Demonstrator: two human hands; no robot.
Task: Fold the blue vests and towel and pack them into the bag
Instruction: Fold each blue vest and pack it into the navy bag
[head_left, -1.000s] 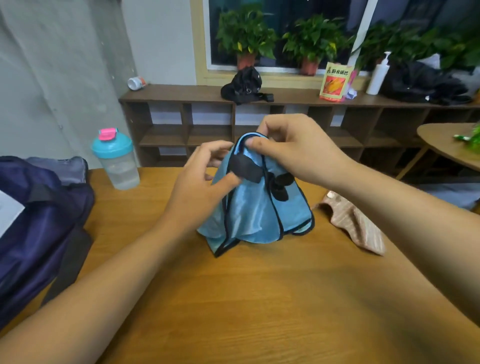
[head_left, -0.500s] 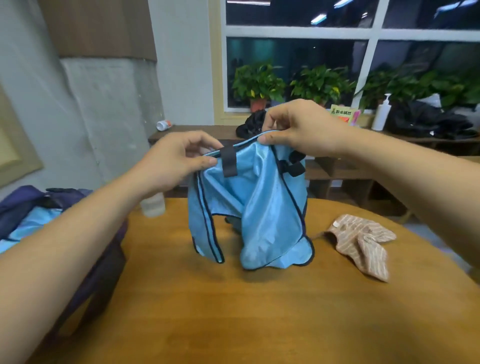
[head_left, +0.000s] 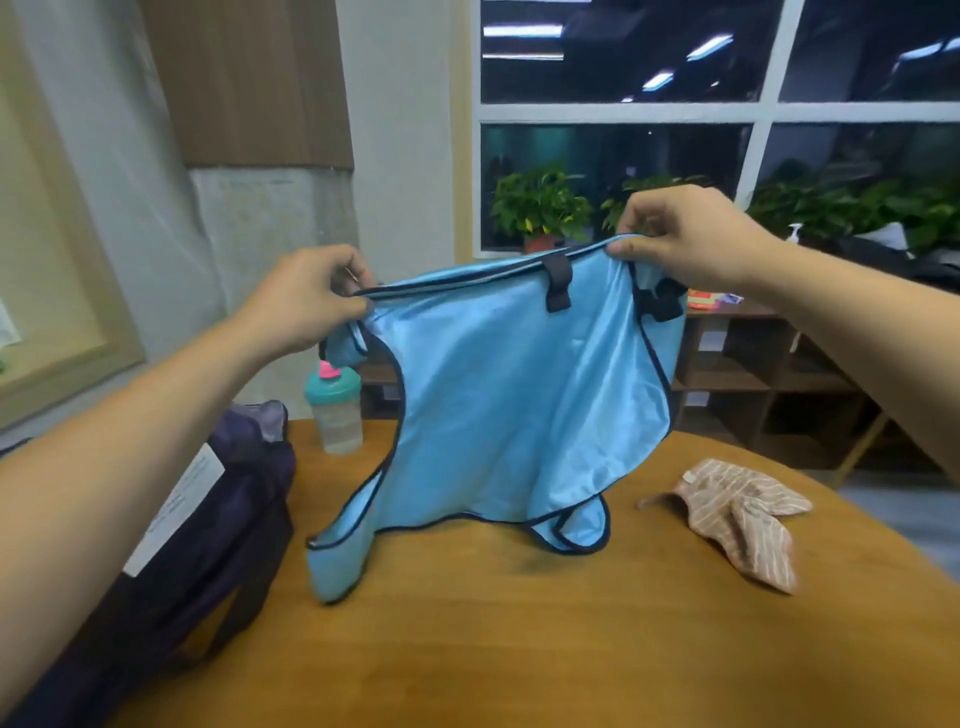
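Round wooden tabletop (head_left: 519, 649) under a dark window with potted plants, and I have one blue vest (head_left: 509, 395) held up over its middle. My left hand (head_left: 306, 306) pinches the top hem at one end and my right hand (head_left: 691, 239) pinches it at the other, so the cloth hangs spread, its lower corners brushing the wood. By my reckoning this is early work. The vest is unfolded, the striped towel (head_left: 737, 519) lies crumpled to the right, and the dark bag (head_left: 208, 519) sits at the left edge. I cannot tell what is in it, nor see a second vest. Room is good in front of the vest for laying it flat. A bottle (head_left: 335, 405) stands just behind, near the bag, and the tabletop's curved edge runs close past the towel.
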